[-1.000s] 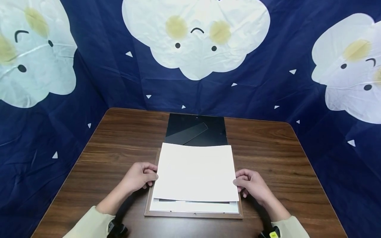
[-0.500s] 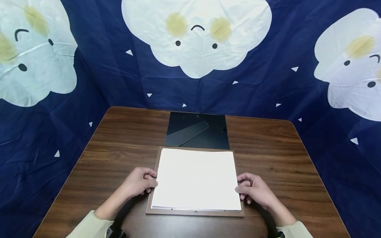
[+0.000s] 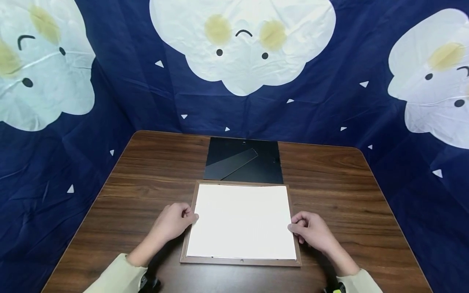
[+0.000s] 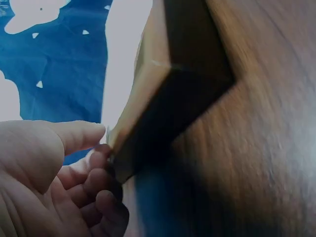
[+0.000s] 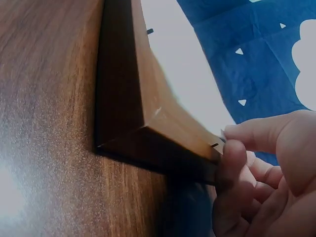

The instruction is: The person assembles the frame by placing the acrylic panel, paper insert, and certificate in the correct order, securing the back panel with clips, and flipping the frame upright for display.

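A brown picture frame (image 3: 239,261) lies on the table with its back side up. Inside it rests a white sheet (image 3: 242,221), which fills nearly the whole opening. My left hand (image 3: 172,221) is at the left edge, its thumb tip over the sheet's margin and its other fingers curled beside the frame. At the right edge my right hand (image 3: 315,232) has thumb and forefinger pinched together at the sheet's margin. In the left wrist view the thumb (image 4: 84,136) meets the paper's edge. The right wrist view has the thumb (image 5: 252,132) close above the frame's side.
Beyond the frame lies a black backing board (image 3: 243,160) with a folded stand leg, close to the frame's far edge. The wooden table (image 3: 146,171) ends at a blue curtain (image 3: 205,106) with cloud shapes. A strap device (image 3: 148,283) sits at the left wrist.
The white sheet has come down and toward me, from overhanging the far side to lying within the frame. My left thumb has shifted inward over its edge. Both hands have stayed at the sides.
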Demonstrator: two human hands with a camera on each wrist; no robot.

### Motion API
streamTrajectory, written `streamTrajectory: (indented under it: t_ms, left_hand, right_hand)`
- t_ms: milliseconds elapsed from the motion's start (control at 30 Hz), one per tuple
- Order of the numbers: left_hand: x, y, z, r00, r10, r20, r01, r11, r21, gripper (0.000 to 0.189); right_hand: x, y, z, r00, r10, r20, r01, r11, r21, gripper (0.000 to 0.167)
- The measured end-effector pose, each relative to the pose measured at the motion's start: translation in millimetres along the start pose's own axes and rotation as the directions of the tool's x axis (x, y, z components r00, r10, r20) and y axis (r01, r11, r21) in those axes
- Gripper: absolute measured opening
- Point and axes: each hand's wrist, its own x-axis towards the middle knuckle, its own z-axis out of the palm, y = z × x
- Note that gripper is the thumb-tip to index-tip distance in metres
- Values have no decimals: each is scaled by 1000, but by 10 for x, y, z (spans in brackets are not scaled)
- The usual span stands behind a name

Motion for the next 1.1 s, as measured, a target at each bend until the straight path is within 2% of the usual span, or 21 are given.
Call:
streamTrajectory:
  t_ms: [133, 300, 467, 600, 900, 1100]
  left_hand:
    - [52, -46, 36, 1000, -13, -18, 13, 1000, 20, 26]
    - [83, -84, 57, 999, -36, -37, 35, 999, -29, 24]
    - [102, -95, 59, 998, -48, -43, 45, 997, -62, 43]
    - [107, -89, 54, 998, -49, -40, 46, 996, -71, 53]
    - [121, -83, 67, 998, -52, -36, 48, 995, -85, 54]
    - [163, -107, 40, 999, -49, -8, 48, 992, -120, 48]
  right_hand:
    - [21, -13, 26, 999, -2, -52, -4, 993, -115, 15]
    - [40, -23, 24, 998, -14, -69, 2, 987, -159, 20]
    - [63, -25, 22, 997, 5, -73, -14, 993, -120, 35]
    - [81, -27, 25, 995, 44, -85, -50, 996, -71, 37]
    - [111, -29, 10, 994, 71, -87, -71, 997, 8, 47]
    - [149, -32, -34, 995, 59, -79, -63, 997, -52, 45]
